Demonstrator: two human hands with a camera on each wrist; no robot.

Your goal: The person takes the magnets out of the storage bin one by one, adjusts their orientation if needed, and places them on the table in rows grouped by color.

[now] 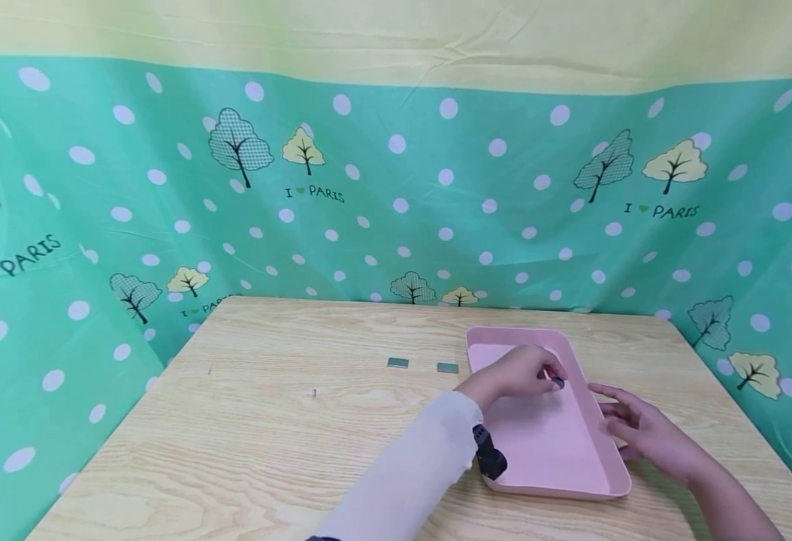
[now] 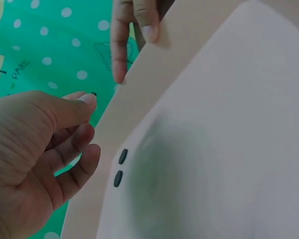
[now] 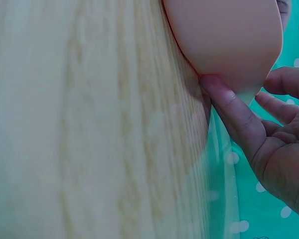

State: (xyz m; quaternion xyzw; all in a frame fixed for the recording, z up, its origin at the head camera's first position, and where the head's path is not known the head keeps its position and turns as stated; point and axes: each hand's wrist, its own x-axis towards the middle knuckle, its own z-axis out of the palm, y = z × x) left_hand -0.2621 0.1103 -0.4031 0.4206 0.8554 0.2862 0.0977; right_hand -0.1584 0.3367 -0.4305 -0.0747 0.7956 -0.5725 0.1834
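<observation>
A pink rectangular tray [image 1: 548, 451] stands on the table at the right. My left hand [image 1: 524, 372] is inside it, near the right wall. In the left wrist view, its thumb and forefinger pinch a small black piece [image 2: 93, 94], mostly hidden by the fingertips. Two dark oval pieces [image 2: 120, 167] lie on the tray floor beside the wall, close to this hand. My right hand [image 1: 646, 436] is at the tray's outer right side. In the right wrist view, its thumb [image 3: 222, 89] touches the lower edge of the wall, with the other fingers loosely spread near the rim.
Two small grey-green rectangular pieces, a left one [image 1: 398, 362] and a right one [image 1: 447, 367], lie left of the tray. A tiny pale upright thing [image 1: 314, 393] is further left on the wooden table [image 1: 234, 451]. A patterned green curtain [image 1: 396, 173] hangs behind.
</observation>
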